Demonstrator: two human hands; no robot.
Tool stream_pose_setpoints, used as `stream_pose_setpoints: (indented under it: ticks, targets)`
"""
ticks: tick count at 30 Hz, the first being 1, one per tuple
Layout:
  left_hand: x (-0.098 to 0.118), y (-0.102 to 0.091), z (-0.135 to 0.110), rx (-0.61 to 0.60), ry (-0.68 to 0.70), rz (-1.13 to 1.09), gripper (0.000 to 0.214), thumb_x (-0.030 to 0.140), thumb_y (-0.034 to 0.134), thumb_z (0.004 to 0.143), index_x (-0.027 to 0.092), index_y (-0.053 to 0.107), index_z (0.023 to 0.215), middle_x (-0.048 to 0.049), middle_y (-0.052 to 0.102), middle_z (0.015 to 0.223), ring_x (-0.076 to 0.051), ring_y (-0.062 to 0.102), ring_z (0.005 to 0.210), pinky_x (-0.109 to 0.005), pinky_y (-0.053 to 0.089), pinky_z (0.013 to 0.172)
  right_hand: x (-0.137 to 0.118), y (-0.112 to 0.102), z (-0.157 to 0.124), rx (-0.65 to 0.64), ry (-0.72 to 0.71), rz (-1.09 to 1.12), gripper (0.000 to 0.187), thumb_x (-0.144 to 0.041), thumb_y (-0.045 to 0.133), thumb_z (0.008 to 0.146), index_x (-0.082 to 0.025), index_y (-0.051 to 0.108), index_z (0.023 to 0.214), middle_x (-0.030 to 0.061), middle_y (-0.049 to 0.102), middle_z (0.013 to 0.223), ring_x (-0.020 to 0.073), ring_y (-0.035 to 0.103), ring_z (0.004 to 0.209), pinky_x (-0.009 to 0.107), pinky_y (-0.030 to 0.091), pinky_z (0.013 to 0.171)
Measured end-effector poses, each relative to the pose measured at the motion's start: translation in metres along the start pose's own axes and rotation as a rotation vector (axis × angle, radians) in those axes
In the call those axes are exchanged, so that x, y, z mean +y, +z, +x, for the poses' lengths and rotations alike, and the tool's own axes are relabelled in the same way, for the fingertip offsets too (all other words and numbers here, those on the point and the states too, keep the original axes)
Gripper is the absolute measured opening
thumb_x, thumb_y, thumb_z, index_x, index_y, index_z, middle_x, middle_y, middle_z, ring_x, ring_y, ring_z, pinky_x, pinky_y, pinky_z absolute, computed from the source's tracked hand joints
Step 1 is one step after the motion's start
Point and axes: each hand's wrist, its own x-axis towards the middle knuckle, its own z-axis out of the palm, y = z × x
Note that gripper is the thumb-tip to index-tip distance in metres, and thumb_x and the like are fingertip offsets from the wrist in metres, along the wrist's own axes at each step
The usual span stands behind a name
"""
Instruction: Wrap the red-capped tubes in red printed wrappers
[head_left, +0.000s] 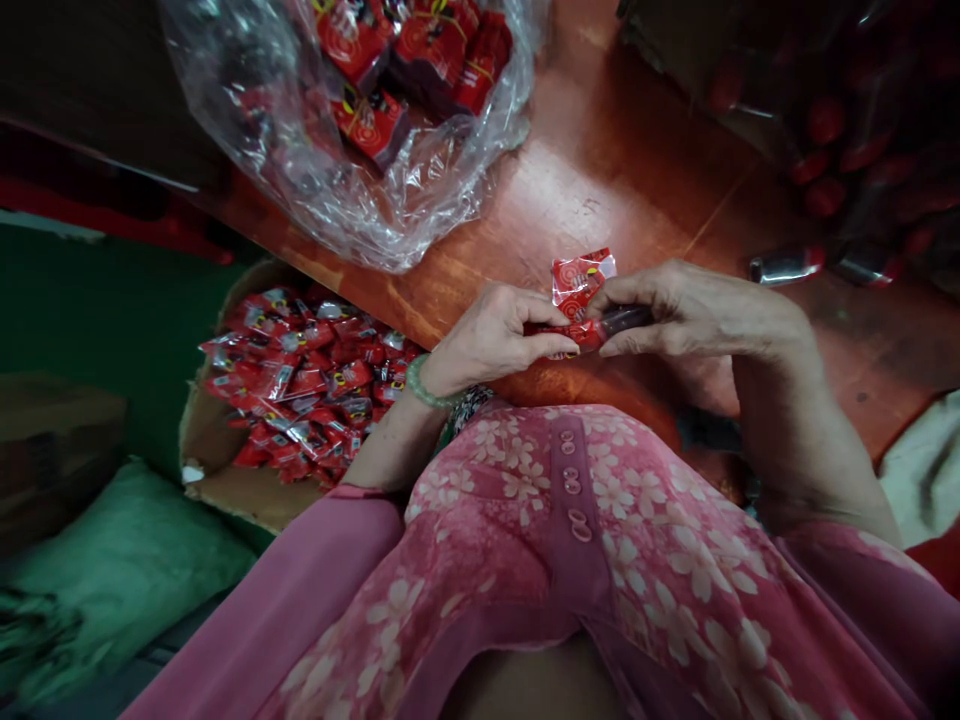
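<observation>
At the near edge of the counter (pixel 600 170) | your left hand (pixel 499 335) pinches the red wrapper (pixel 581 278), right hand (pixel 690 310) fingers pinch the small dark stick (pixel 626 320) | step: likely sleeving | next: needs steady alignment at the wrapper mouth
</observation>
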Motion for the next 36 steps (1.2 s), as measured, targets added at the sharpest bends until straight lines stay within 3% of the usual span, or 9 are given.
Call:
stream_pose_setpoints:
  ticks: [4, 9, 15, 20, 24, 29, 36]
  targets:
    - [0.004, -0.001, 0.002, -0.041, -0.052, -0.108, 0.037, 0.049, 0.079, 0.079, 0.014, 0.08, 0.092, -0.0008, 0.073, 0.076, -0.013, 0.062, 0.068, -0.024, 0.045, 0.068, 0.002, 0.003, 0.001, -0.06, 0.009, 0.071, 0.023, -0.037, 0.073, 0.087, -0.019, 0.073, 0.1, -0.0018, 0.068, 0.082, 0.0163, 0.062, 0.081, 0.032, 0.048, 0.083]
    - [0.005, 0.002, 0.007, -0.065, -0.083, -0.159, 0.031, 0.043, 0.072, 0.084, 0.013, 0.078, 0.081, 0.0015, 0.066, 0.066, -0.01, 0.055, 0.061, -0.022, 0.04, 0.063, 0.008, 0.003, 0.003, -0.157, 0.006, 0.124, 0.024, -0.041, 0.079, 0.083, -0.018, 0.073, 0.086, -0.0051, 0.065, 0.072, 0.0102, 0.057, 0.065, 0.024, 0.045, 0.064]
    - [-0.003, 0.004, 0.018, -0.123, -0.183, -0.404, 0.033, 0.045, 0.076, 0.081, 0.012, 0.078, 0.08, -0.0014, 0.07, 0.07, -0.01, 0.057, 0.062, -0.022, 0.043, 0.063, 0.019, 0.016, 0.011, -0.04, 0.123, 0.44, 0.042, -0.057, 0.082, 0.078, -0.017, 0.071, 0.08, -0.0022, 0.065, 0.068, 0.01, 0.06, 0.06, 0.021, 0.047, 0.053]
    - [-0.004, 0.001, 0.024, -0.143, -0.229, -0.57, 0.037, 0.05, 0.083, 0.074, 0.014, 0.081, 0.082, -0.0036, 0.073, 0.073, -0.013, 0.061, 0.064, -0.025, 0.049, 0.065, 0.024, 0.019, 0.017, 0.057, 0.133, 0.628, 0.047, -0.06, 0.086, 0.072, -0.015, 0.072, 0.07, -0.0014, 0.063, 0.059, 0.0069, 0.052, 0.049, 0.019, 0.039, 0.042]
    - [0.001, 0.0, 0.025, -0.163, -0.302, -0.561, 0.034, 0.043, 0.088, 0.068, 0.014, 0.081, 0.084, -0.0027, 0.073, 0.071, -0.013, 0.062, 0.062, -0.025, 0.049, 0.064, 0.025, 0.019, 0.018, 0.036, 0.131, 0.609, 0.049, -0.062, 0.084, 0.072, -0.016, 0.071, 0.067, -0.0033, 0.06, 0.055, 0.0063, 0.05, 0.048, 0.019, 0.038, 0.042]
    - [0.005, 0.004, 0.029, -0.154, -0.333, -0.617, 0.034, 0.041, 0.087, 0.067, 0.013, 0.081, 0.087, -0.0039, 0.076, 0.079, -0.013, 0.065, 0.069, -0.025, 0.053, 0.071, 0.018, 0.023, 0.014, 0.218, 0.14, 0.535, 0.049, -0.061, 0.085, 0.072, -0.015, 0.069, 0.07, -0.0027, 0.062, 0.06, 0.0069, 0.052, 0.052, 0.02, 0.037, 0.046]
    - [0.007, -0.001, 0.033, -0.145, -0.297, -0.506, 0.035, 0.038, 0.085, 0.07, 0.014, 0.081, 0.095, -0.0025, 0.077, 0.085, -0.014, 0.069, 0.077, -0.027, 0.053, 0.079, 0.014, 0.03, 0.015, 0.27, 0.116, 0.505, 0.055, -0.067, 0.082, 0.072, -0.015, 0.065, 0.07, -0.0011, 0.062, 0.059, 0.0086, 0.052, 0.053, 0.022, 0.037, 0.048]
